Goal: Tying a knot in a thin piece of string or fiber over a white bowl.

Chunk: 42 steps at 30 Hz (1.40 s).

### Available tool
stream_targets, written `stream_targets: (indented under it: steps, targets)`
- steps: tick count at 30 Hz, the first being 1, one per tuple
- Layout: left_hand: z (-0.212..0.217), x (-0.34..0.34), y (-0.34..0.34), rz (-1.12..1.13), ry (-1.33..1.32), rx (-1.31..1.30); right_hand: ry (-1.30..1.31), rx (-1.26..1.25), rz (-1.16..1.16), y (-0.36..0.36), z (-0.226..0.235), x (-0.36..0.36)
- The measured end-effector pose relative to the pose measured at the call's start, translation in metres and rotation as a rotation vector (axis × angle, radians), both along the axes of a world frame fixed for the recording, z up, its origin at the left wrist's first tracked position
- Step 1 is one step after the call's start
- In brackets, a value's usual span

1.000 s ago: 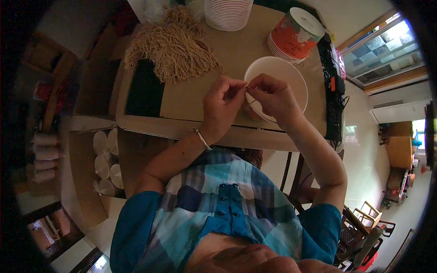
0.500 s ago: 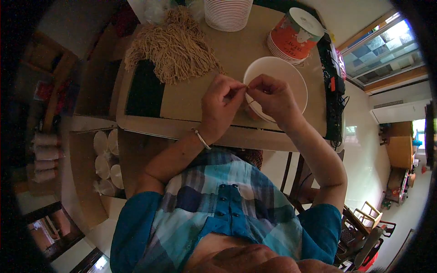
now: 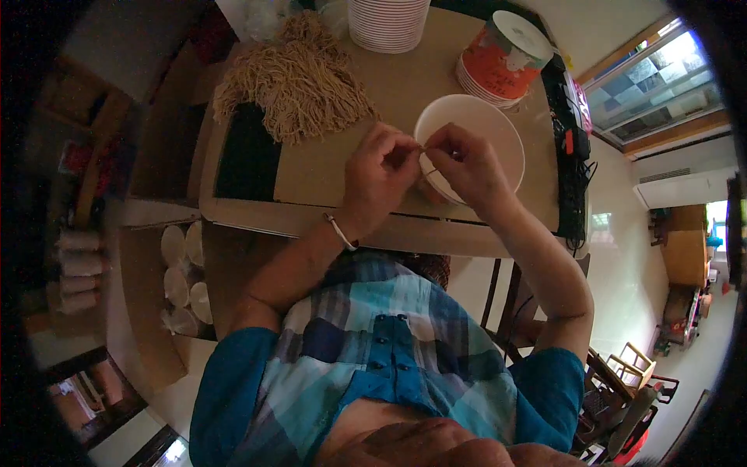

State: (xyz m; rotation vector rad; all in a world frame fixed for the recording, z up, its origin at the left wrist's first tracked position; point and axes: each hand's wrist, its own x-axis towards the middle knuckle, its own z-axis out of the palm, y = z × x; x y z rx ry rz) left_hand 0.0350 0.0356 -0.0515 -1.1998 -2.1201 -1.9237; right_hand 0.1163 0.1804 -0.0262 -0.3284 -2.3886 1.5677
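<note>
Left hand [image 3: 379, 175]: raised over the near edge of the table [image 3: 389, 101], fingers curled, thumb and forefinger pinched on a thin pale strand [image 3: 422, 147] at the rim of the white bowl [image 3: 498, 128]. A pale bangle [image 3: 340, 232] sits on the wrist.

Right hand [image 3: 464, 163]: over the near side of the bowl, fingertips meeting those of the left hand, pinching the same strand from the other side. The strand is too fine to tell its kind or its full length.

White bowl: round, on the table, right of centre, partly covered by the right hand. What lies inside cannot be told.

Heap of tan strands [image 3: 299, 78]: loose bundle on the table, to the left of the hands and well apart from the bowl.

Dark mat [image 3: 247, 152]: flat on the table, just below the heap, with the strands overlapping its upper edge.

Stack of white bowls [image 3: 387, 22]: at the far edge of the table.

Orange tub [image 3: 500, 58]: with a white lid, standing on a stack of plates just beyond the white bowl.

Power strip [image 3: 572, 140]: dark, along the right edge of the table.

Cardboard box [image 3: 156, 288]: on the left below the table, open, holding white cups [image 3: 180, 276].

Shirt [image 3: 381, 358]: blue check, lower centre.
</note>
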Motion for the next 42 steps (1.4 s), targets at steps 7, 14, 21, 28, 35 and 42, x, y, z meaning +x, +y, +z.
stream_targets:
  steps: [7, 14, 21, 28, 35, 42]
  targets:
    - [0.008, -0.015, -0.006, -0.285, -0.351, -0.087, 0.004, -0.019, 0.002, 0.003, -0.007, -0.002]
    - [0.007, -0.017, -0.007, -0.319, -0.392, -0.036, -0.197, -0.162, -0.025, -0.002, 0.017, 0.0]
    - [0.005, -0.016, -0.004, -0.339, -0.565, -0.032, -0.04, -0.171, 0.01, -0.006, 0.014, 0.009]
    - [-0.001, -0.017, -0.003, -0.345, -0.659, 0.007, 0.102, 0.109, 0.008, -0.009, 0.011, 0.012]
    - [0.001, -0.017, -0.005, -0.309, -0.491, -0.041, 0.069, 0.235, -0.02, -0.008, 0.012, 0.011]
    - [-0.002, -0.017, -0.004, -0.255, -0.275, -0.028, 0.074, 0.273, -0.053, -0.012, 0.014, 0.01]
